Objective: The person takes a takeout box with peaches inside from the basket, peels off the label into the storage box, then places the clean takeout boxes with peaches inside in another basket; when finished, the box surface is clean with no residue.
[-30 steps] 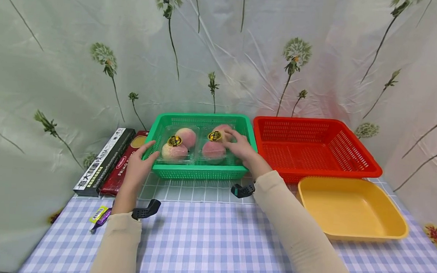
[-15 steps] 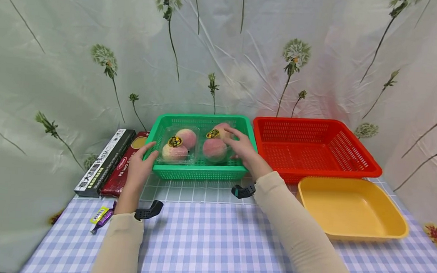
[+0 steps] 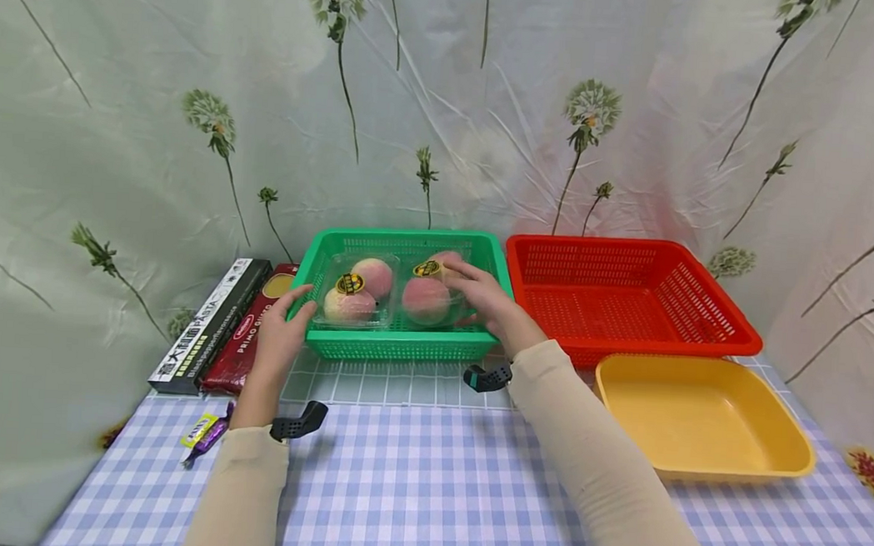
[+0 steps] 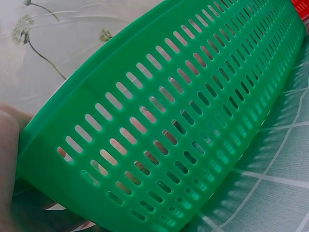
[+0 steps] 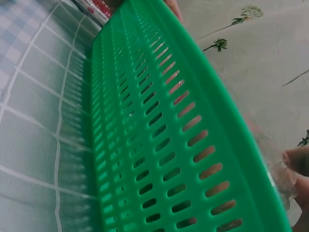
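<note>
Two clear plastic packs of peaches lie side by side in a green basket [image 3: 380, 345], each with a round black-and-yellow sticker. My right hand [image 3: 484, 297] reaches over the basket's right side and grips the right peach pack [image 3: 426, 301] by its right edge; in the right wrist view its fingers [image 5: 300, 181] pinch the clear plastic. The left peach pack [image 3: 350, 301] rests untouched. At the basket's front left corner, my left hand [image 3: 279, 330] holds the rim; in the left wrist view the corner partly hides its fingers [image 4: 7, 154].
A red basket [image 3: 630, 306] stands right of the green one, with a yellow tub [image 3: 702, 414] in front. To the left lie a black-and-white pasta box [image 3: 208, 326] and a red pasta bag [image 3: 249, 328]. Two small wrapped sweets [image 3: 207, 436] lie on the checked cloth [image 3: 394, 487].
The right peach pack tilted up a little in my right hand, then came slightly down and left. My left hand stays at the basket corner.
</note>
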Demonstrator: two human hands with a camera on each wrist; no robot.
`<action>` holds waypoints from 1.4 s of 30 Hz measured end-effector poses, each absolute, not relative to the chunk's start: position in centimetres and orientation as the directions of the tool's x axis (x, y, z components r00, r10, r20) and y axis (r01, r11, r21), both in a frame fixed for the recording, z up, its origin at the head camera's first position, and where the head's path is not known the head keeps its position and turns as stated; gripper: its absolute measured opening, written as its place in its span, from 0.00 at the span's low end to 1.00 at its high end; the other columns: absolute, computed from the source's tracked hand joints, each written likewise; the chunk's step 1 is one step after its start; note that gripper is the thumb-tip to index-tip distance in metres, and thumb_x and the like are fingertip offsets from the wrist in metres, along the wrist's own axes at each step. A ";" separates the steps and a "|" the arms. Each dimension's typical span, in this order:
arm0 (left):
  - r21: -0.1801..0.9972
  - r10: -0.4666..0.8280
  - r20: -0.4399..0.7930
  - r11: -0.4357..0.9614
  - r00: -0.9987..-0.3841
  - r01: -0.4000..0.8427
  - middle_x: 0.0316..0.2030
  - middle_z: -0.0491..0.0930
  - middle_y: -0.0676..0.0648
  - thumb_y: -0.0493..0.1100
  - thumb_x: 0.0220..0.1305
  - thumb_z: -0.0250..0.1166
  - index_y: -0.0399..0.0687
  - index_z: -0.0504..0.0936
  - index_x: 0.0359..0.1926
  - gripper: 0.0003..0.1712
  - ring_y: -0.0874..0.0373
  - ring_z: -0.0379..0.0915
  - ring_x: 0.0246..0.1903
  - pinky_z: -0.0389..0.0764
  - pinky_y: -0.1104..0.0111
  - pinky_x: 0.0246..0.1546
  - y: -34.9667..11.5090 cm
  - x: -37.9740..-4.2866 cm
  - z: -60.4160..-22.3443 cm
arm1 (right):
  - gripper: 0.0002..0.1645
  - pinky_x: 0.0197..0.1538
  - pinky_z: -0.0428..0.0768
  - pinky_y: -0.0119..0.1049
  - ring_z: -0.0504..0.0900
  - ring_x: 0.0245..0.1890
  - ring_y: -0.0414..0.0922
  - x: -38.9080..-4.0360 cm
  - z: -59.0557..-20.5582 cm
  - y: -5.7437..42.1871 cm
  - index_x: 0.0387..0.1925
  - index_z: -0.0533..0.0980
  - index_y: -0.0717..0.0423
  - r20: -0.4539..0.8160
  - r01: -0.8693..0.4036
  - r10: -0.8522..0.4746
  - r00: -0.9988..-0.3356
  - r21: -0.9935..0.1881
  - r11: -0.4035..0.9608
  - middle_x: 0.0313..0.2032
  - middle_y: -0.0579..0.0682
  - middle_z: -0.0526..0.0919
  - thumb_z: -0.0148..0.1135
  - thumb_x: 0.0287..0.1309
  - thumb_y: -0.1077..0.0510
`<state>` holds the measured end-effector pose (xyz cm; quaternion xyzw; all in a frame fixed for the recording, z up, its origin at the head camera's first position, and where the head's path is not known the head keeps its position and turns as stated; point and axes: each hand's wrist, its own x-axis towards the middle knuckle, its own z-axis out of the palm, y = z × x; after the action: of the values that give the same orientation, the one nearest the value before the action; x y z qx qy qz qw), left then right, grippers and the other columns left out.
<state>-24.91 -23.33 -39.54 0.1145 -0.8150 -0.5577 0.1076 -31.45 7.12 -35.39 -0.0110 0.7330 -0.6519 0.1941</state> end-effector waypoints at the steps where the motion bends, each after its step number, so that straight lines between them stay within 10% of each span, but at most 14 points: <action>1: 0.934 -0.307 0.052 0.351 -0.950 -0.062 0.76 0.60 0.43 0.46 0.75 0.54 0.53 0.69 0.72 0.26 0.45 0.52 0.76 0.59 0.47 0.74 -23.4 -24.9 -39.6 | 0.29 0.63 0.74 0.62 0.64 0.69 0.55 -31.4 -35.4 7.1 0.72 0.66 0.37 -0.271 0.242 -0.260 -0.927 -0.961 0.135 0.74 0.50 0.62 0.55 0.72 0.50; 25: 0.945 -0.308 0.069 0.324 -0.949 -0.036 0.75 0.61 0.44 0.45 0.75 0.54 0.51 0.71 0.70 0.25 0.47 0.53 0.76 0.60 0.49 0.74 -23.4 -25.0 -39.8 | 0.31 0.37 0.85 0.41 0.67 0.56 0.52 -28.3 -32.2 9.1 0.70 0.69 0.44 -0.102 0.118 -0.148 -0.984 -0.987 -0.105 0.75 0.46 0.58 0.47 0.67 0.63; 37: 0.945 -0.320 0.064 0.324 -0.945 -0.046 0.75 0.61 0.44 0.45 0.75 0.54 0.52 0.71 0.70 0.25 0.47 0.54 0.75 0.61 0.48 0.73 -23.3 -24.9 -39.7 | 0.34 0.68 0.67 0.64 0.50 0.76 0.57 -25.0 -32.4 11.5 0.70 0.69 0.44 -0.060 0.101 -0.211 -0.976 -0.977 -0.188 0.78 0.42 0.52 0.45 0.64 0.65; 42: 0.943 -0.323 0.069 0.329 -0.944 -0.044 0.75 0.61 0.44 0.45 0.75 0.54 0.52 0.71 0.70 0.25 0.46 0.54 0.75 0.61 0.48 0.73 -23.2 -24.9 -39.7 | 0.35 0.65 0.74 0.51 0.57 0.72 0.54 -23.9 -32.9 12.6 0.70 0.70 0.44 -0.063 0.112 -0.231 -0.971 -0.973 -0.204 0.77 0.43 0.56 0.46 0.63 0.66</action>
<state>-24.90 -23.21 -39.69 0.1136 -0.8060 -0.5678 0.1229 -23.93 12.58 -32.90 -0.0478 0.6213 -0.7743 0.1106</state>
